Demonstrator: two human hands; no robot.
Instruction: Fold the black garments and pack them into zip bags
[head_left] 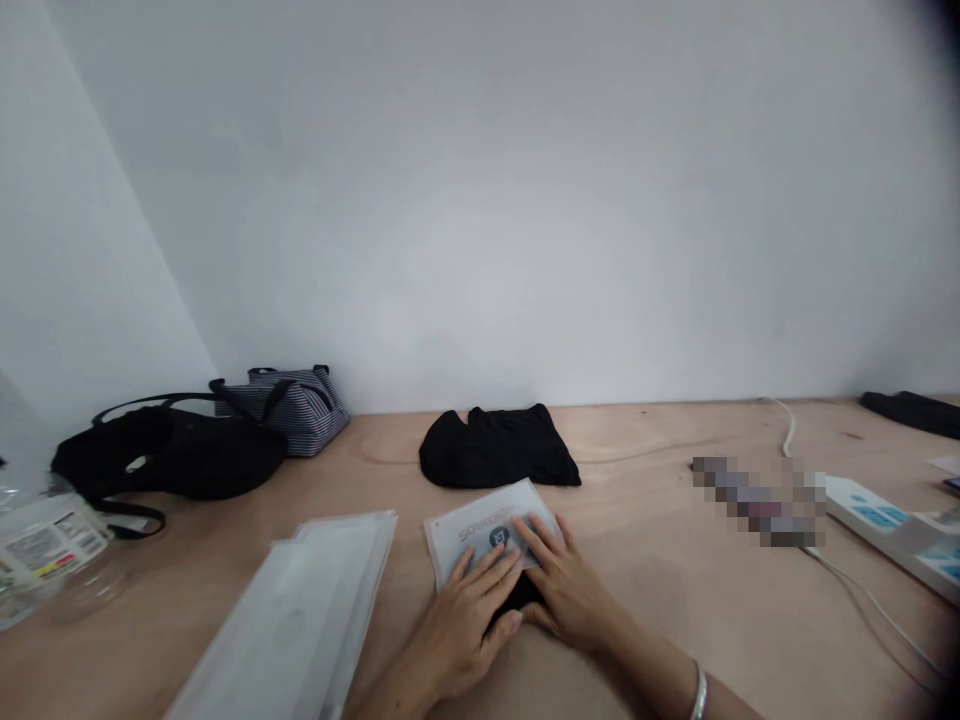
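Note:
My left hand (474, 620) lies over a translucent plastic bag (517, 498) with printed lettering and a dark round logo. Its fingers are stretched out flat on the bag's left part. My right hand (566, 590) rests on the bag's right side, fingers extended as well. Between my two thumbs shows black fabric (517, 597) at the bag's near end; how much of it is inside the bag is hidden by my hands. Farther back, near the wall, a folded black cloth piece (499, 447) lies flat on the table.
A stack of translucent bags (300, 600) lies left of my hands. Behind it are a black cap-like item (217, 460) and a striped bag (315, 420). A clear plastic bottle (60, 550) stands far left. On the right lie a white power strip (885, 515) and a cable (862, 590).

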